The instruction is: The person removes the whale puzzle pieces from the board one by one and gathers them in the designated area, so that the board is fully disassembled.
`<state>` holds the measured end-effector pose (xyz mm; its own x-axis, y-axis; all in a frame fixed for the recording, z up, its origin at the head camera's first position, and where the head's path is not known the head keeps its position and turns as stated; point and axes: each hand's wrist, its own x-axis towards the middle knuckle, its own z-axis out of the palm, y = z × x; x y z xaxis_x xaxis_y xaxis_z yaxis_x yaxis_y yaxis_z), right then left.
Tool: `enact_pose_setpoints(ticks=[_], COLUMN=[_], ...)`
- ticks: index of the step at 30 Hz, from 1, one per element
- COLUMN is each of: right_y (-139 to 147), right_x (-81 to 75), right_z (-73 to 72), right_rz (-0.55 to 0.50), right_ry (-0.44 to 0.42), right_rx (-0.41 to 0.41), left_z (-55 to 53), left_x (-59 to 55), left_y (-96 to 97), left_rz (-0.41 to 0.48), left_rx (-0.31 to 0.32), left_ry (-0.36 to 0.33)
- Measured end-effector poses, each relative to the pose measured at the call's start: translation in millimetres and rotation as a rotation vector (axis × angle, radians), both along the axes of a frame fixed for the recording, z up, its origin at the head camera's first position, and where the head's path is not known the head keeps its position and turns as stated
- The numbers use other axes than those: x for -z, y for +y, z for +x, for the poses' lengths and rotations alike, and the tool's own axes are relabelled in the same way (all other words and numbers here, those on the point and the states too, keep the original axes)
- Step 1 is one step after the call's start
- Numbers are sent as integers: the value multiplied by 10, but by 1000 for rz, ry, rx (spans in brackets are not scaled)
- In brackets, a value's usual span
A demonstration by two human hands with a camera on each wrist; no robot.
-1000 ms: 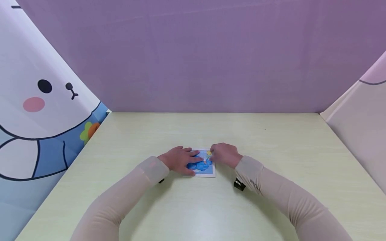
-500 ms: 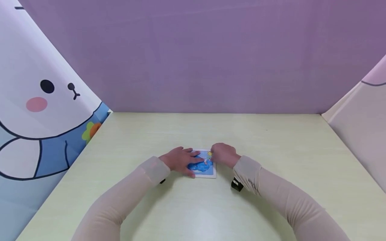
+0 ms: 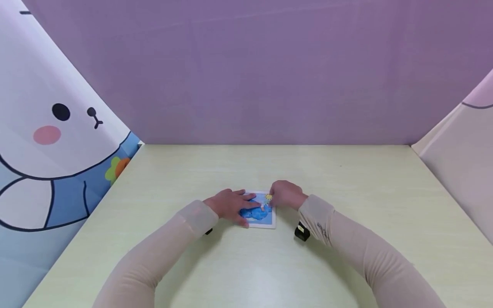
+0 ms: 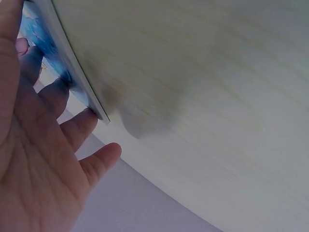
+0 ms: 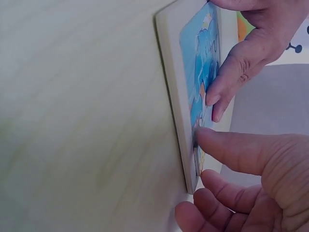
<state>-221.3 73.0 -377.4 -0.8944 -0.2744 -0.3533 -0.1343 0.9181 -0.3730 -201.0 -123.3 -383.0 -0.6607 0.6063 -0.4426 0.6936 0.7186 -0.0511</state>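
Observation:
A flat picture puzzle (image 3: 263, 222) with a white frame and a blue animal picture lies on the table. My left hand (image 3: 229, 205) rests on its left part, fingers spread and fairly straight, covering some of the picture. In the left wrist view, fingertips (image 4: 87, 116) of this hand touch the board's edge. At the upper right corner, beside a yellow sun, is my right hand (image 3: 286, 194) with curled fingers. In the right wrist view, its thumb (image 5: 227, 150) and index finger pinch a corner puzzle piece (image 5: 201, 162), whose edge shows as a dark line; the grip is partly hidden.
The pale wooden table (image 3: 246, 265) reaches back to a purple cloth wall (image 3: 246, 72). A cartoon-printed cloth (image 3: 57, 171) hangs at the left, and another pale cloth (image 3: 462, 158) at the right. Black wrist devices (image 3: 302, 231) sit under the sleeves.
My right hand and wrist shift very slightly upward at the puzzle's corner. My left hand stays on the board. The whole head view drifts a little.

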Motion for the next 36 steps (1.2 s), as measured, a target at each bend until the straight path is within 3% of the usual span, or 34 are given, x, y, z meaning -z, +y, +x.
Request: enact_pose_setpoints(ticks=[13,22,29,36], right_y=[6,-2,35,97], right_x=[-77,-83,-42,7], right_z=[-2,-15,-41,-37], right_rz=[9,13,-51,-81], right_ry=[68,54,75,41], right_rx=[-1,16,-10,-11], left_z=[-9,2,14,20], left_x=[16,8,-10,-14], left_y=[14,15,10,37], left_rz=[6,26,14,18], left_rx=[-17,-30,-23,-29], left_ry=[-8,-13,-1,-7])
